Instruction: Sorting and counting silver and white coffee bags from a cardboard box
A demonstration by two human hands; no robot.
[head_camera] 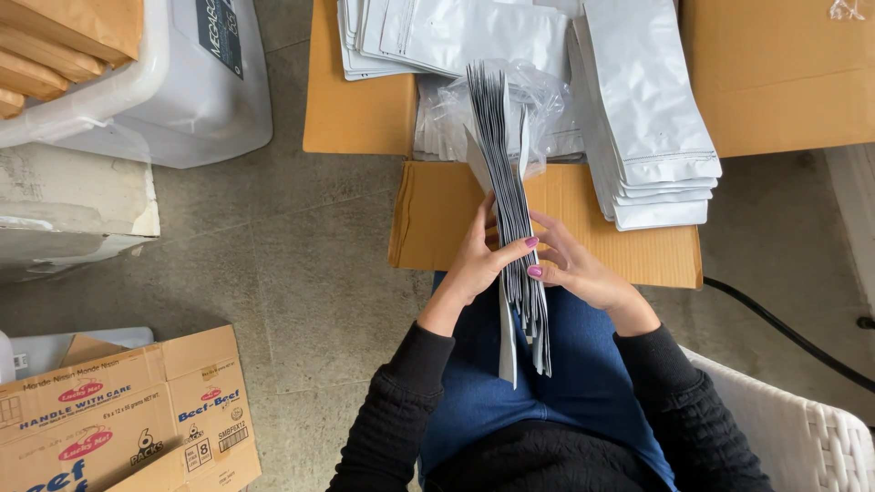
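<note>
Both hands — the left hand (476, 260) and the right hand (570, 266) — clamp a stack of silver pouches (512, 200) on edge over the lap, squaring it above the open cardboard box (629, 246) of flat pouches.

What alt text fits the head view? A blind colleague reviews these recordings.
A seated person's left hand and right hand hold an upright bundle of flat silver pouches over their lap. More silver pouches lie stacked in an open cardboard box on the concrete floor ahead.
</note>
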